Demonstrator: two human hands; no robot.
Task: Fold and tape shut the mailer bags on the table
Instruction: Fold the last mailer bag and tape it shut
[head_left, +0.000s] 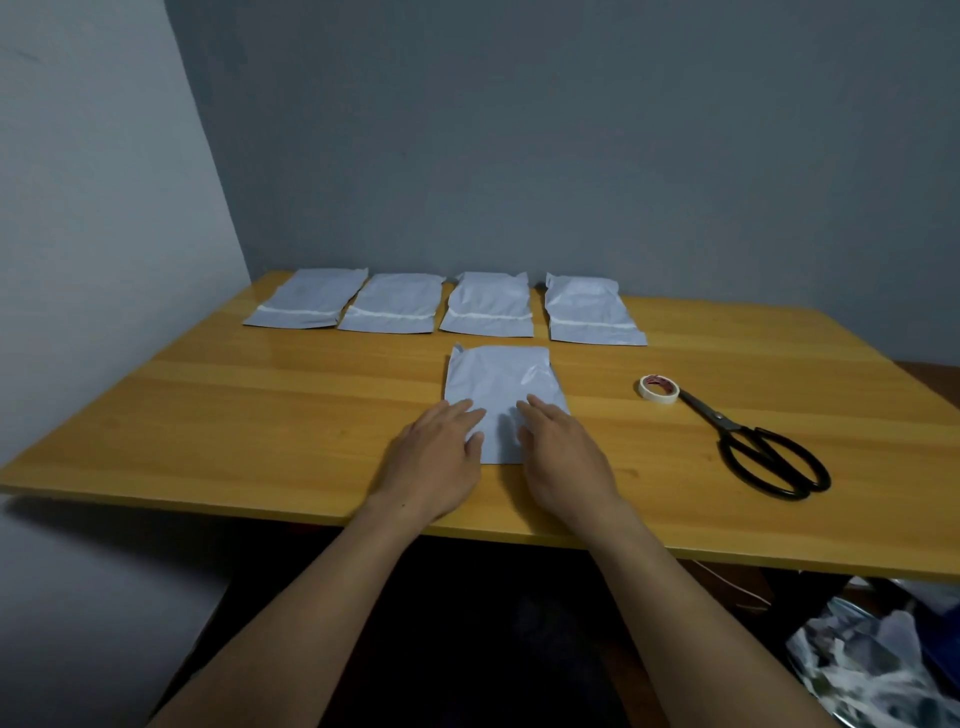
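Both hands are lying flat, fingers straight and released, palms down: the left hand (435, 457) is pressing the near left part of a grey mailer bag (504, 387), the right hand (563, 456) its near right part. The bag is lying mid-bench (208, 415). Four more mailer bags (488, 304) are lining the far edge. A tape roll (658, 388) is touching black scissors (763, 449) to the right.
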